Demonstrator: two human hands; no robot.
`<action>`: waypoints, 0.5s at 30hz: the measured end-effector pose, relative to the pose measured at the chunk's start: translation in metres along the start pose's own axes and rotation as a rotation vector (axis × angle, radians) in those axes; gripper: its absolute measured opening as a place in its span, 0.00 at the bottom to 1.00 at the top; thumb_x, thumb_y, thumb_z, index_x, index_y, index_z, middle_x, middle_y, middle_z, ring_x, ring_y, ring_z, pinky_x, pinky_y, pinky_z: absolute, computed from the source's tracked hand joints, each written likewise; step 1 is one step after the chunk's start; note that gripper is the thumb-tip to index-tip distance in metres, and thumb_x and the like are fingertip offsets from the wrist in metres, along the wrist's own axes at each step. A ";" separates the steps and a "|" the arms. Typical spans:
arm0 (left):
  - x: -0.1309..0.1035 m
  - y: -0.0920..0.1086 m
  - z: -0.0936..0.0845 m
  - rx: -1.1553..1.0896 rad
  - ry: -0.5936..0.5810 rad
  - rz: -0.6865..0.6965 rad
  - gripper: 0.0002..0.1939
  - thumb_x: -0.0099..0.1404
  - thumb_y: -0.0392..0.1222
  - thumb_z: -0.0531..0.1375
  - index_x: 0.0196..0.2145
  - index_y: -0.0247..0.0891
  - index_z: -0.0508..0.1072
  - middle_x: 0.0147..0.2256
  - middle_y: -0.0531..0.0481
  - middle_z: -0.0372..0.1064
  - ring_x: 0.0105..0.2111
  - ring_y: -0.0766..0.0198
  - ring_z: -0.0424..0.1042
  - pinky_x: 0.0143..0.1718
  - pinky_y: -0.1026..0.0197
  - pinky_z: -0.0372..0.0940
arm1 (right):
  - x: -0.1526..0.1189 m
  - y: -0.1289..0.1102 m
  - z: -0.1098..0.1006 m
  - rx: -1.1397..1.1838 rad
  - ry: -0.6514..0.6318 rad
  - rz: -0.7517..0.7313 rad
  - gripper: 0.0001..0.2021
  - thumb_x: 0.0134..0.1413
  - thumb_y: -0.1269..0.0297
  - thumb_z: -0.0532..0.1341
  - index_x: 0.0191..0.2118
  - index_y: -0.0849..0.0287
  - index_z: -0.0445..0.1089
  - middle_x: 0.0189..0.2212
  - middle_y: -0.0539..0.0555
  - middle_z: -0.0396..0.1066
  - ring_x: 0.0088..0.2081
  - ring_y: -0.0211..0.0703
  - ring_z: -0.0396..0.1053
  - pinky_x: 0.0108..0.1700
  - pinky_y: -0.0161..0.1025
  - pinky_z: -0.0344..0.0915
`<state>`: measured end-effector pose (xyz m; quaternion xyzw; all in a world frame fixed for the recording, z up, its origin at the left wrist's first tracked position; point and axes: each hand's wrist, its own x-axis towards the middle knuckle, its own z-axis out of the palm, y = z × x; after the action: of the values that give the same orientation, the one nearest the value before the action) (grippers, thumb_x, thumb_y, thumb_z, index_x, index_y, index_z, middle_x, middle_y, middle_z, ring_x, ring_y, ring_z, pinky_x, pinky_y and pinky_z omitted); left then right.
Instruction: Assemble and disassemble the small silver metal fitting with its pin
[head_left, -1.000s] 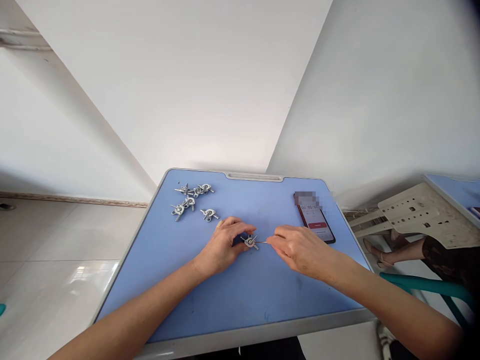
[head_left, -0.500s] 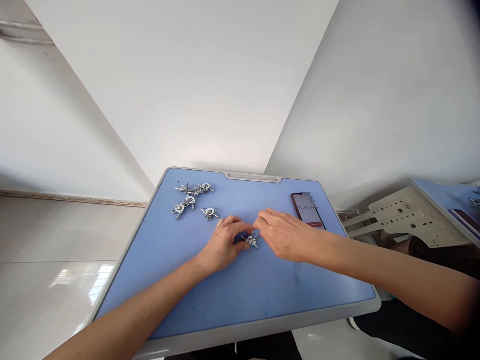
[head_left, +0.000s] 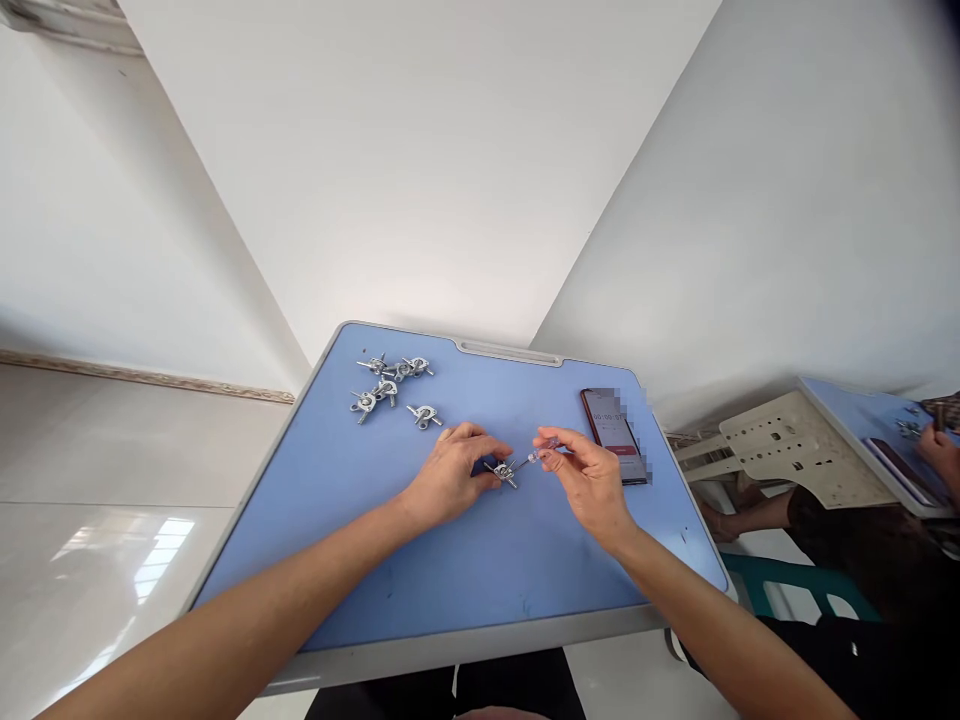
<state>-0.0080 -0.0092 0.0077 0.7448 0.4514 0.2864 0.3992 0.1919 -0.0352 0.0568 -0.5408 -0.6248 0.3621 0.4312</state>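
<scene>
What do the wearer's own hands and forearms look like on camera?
Both the left hand and right hand are ungloved. Both forearms are bare as far as they show, with no sleeve, watch or cable visible. Whether a ring is worn is too small to tell.

Seemingly a classroom: blue-topped desks (head_left: 450, 575)

On my feed, white walls (head_left: 420, 160) meet behind the blue counter (head_left: 420, 580); I see glare (head_left: 156, 555) on pale floor tiles (head_left: 82, 430) and a teal seat (head_left: 795, 572) by a second counter (head_left: 862, 405).
</scene>
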 end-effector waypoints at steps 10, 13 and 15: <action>-0.001 -0.003 0.003 0.058 -0.008 0.047 0.16 0.59 0.32 0.66 0.45 0.44 0.78 0.44 0.47 0.75 0.51 0.52 0.67 0.56 0.46 0.59 | 0.006 0.009 0.012 -0.097 0.005 -0.275 0.09 0.65 0.63 0.58 0.47 0.55 0.71 0.36 0.53 0.74 0.36 0.40 0.72 0.39 0.40 0.73; 0.000 -0.003 0.004 0.065 0.003 0.054 0.17 0.58 0.30 0.66 0.45 0.44 0.78 0.43 0.49 0.75 0.51 0.53 0.67 0.56 0.47 0.59 | 0.009 0.010 0.011 -0.051 0.017 -0.270 0.12 0.64 0.67 0.58 0.52 0.54 0.68 0.37 0.53 0.77 0.38 0.41 0.75 0.43 0.41 0.73; 0.000 -0.003 0.004 0.063 0.006 0.047 0.17 0.58 0.30 0.66 0.45 0.44 0.78 0.43 0.49 0.75 0.50 0.53 0.67 0.56 0.48 0.59 | 0.009 0.011 0.010 -0.044 0.008 -0.314 0.10 0.64 0.67 0.58 0.50 0.54 0.69 0.38 0.53 0.77 0.39 0.41 0.74 0.42 0.41 0.73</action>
<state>-0.0066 -0.0100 0.0028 0.7666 0.4439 0.2833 0.3674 0.1861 -0.0249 0.0445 -0.4472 -0.7078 0.2740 0.4732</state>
